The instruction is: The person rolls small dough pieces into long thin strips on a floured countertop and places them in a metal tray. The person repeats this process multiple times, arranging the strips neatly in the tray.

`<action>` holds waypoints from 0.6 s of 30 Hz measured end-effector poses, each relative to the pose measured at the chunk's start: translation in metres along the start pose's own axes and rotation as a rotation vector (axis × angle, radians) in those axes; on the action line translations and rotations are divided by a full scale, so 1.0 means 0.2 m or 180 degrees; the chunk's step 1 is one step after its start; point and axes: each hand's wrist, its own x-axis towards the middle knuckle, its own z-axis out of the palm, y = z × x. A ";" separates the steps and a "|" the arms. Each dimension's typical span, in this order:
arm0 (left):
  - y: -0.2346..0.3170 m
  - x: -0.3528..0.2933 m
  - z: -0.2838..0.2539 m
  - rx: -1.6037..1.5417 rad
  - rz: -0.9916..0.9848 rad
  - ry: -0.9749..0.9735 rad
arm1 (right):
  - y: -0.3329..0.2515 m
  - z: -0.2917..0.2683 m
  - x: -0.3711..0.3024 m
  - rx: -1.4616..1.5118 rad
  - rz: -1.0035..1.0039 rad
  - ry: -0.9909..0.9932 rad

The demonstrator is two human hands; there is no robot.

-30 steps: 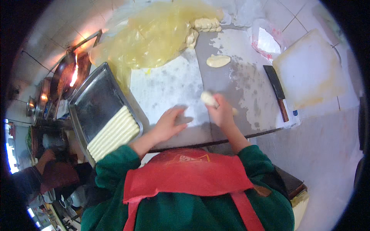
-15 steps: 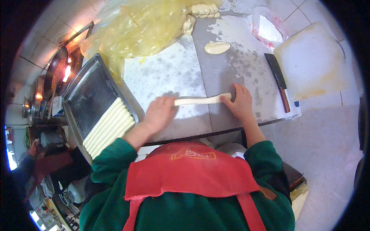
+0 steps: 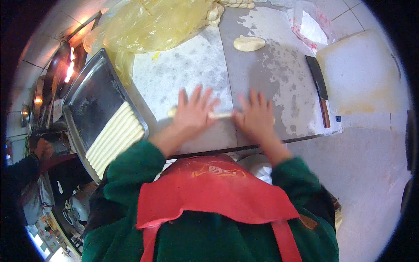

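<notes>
A thin dough strip (image 3: 221, 115) lies crosswise on the work table (image 3: 218, 137), mostly hidden under my two hands. My left hand (image 3: 192, 111) rests flat over its left part, fingers spread, with one pale end poking out beyond the wrist side. Over the right part lies my right hand (image 3: 254, 114), palm down and fingers apart, slightly blurred. Only the middle stretch of the strip shows between the thumbs. Left of my left arm, a dark metal tray (image 3: 98, 89) holds several dough strips (image 3: 117, 137) laid side by side. Farther back sits a flattened dough piece (image 3: 248, 43).
A cleaver (image 3: 318, 83) lies at the right beside a white cutting board (image 3: 360, 74). A bag of white flour (image 3: 312, 28) is behind it. Yellow plastic sheeting (image 3: 161, 26) partly covers more dough pieces (image 3: 215, 14). A flame (image 3: 70, 70) burns at the far left, and another person's hand (image 3: 43, 148) shows below.
My hands have gone from the ends of the dough strip to lying flat on top of it, closer together. The strip now reaches farther left and right.
</notes>
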 end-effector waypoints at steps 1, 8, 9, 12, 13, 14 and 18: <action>-0.06 0.07 0.02 0.0123 -0.0251 0.0361 | 0.07 0.05 0.16 -0.0131 0.0296 0.0231; -0.05 -0.47 0.04 -0.0532 -0.1074 -0.0945 | 0.25 0.16 -0.41 0.0136 0.0487 -0.0164; -0.05 -0.58 0.07 -0.0597 -0.1015 -0.0588 | 0.26 0.16 -0.41 0.0064 0.0431 -0.0116; -0.11 -0.53 0.21 -0.0523 -0.0976 0.0202 | 0.26 0.14 -0.39 -0.0189 0.0611 -0.0182; -0.17 -0.37 0.27 -0.0146 -0.1032 0.0615 | 0.28 0.13 -0.18 -0.0274 0.0751 -0.0042; -0.22 -0.20 0.33 0.0245 -0.1156 0.0911 | 0.28 0.10 -0.01 -0.0263 0.0962 -0.0128; -0.29 0.08 0.39 0.0184 -0.1082 0.1277 | 0.09 0.01 0.40 0.0368 0.0623 -0.0783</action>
